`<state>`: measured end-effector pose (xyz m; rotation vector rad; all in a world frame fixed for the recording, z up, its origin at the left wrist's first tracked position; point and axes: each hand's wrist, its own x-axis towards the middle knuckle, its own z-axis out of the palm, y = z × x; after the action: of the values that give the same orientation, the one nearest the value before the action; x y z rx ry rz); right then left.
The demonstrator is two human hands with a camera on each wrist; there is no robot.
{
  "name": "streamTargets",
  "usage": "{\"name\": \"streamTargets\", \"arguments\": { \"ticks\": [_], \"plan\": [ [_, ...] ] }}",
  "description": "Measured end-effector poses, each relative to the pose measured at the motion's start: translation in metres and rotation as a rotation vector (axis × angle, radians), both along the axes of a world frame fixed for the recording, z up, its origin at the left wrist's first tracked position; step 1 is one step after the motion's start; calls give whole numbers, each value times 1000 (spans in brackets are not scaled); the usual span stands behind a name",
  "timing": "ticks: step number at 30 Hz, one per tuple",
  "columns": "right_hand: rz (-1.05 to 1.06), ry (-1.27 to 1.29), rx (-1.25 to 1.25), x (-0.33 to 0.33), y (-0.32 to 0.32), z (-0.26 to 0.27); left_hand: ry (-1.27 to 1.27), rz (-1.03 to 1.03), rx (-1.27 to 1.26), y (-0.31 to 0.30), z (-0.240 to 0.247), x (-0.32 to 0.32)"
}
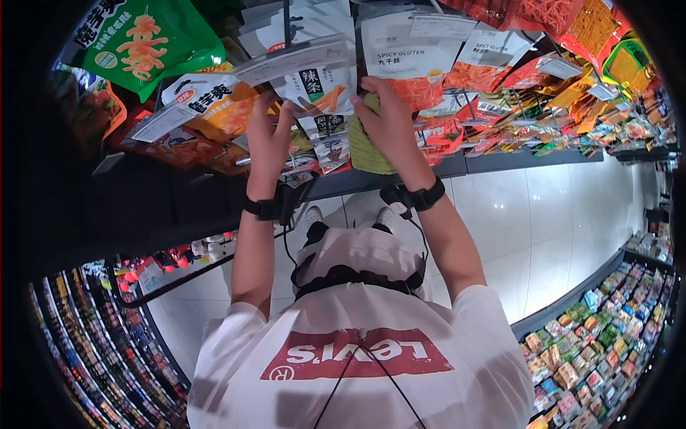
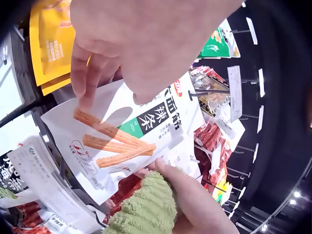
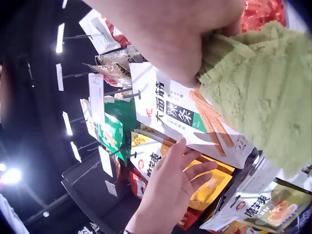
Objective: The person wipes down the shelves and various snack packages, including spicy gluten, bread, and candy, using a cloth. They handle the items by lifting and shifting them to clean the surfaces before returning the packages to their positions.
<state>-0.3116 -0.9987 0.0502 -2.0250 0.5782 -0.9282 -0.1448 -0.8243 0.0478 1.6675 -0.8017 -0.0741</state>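
Note:
A white snack bag (image 1: 318, 86) with a picture of orange-brown spicy gluten strips hangs on a rack between my two hands. My left hand (image 1: 268, 136) is beside its left side, the fingers fairly straight and spread. In the left wrist view, those fingertips (image 2: 87, 100) overlap the bag's face. My right hand (image 1: 393, 125) grips a ribbed light-green cloth (image 1: 368, 146), which bulges below the palm. The right thumb (image 2: 168, 168) reaches the bag's edge in the left wrist view. Behind the left hand in the right wrist view are yellow-orange snack bags (image 3: 212, 187).
Price tags (image 1: 168, 121) stick out on hooks in front of the hanging bags. A large green bag (image 1: 146, 43) hangs at upper left, and white spicy gluten bags (image 1: 411, 53) at right. Below the rack is a pale tiled floor (image 1: 500, 214); more stocked shelves (image 1: 600, 336) stand behind.

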Motion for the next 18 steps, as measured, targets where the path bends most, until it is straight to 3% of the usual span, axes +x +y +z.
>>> {"name": "streamTargets", "arguments": {
  "ticks": [3, 7, 12, 16, 18],
  "plan": [
    [36, -7, -4, 7, -5, 7, -61, 76, 134, -7, 7, -3],
    [34, 55, 76, 15, -7, 18, -17, 65, 41, -13, 5, -4],
    [-5, 77, 80, 29, -4, 25, -189, 181, 240, -12, 1, 3],
    [-53, 140, 44, 32, -2, 26, -141, 150, 176, -12, 10, -5],
    [-58, 140, 28, 28, -2, 25, -248, 164, 213, -10, 8, -3]
  ]
}}
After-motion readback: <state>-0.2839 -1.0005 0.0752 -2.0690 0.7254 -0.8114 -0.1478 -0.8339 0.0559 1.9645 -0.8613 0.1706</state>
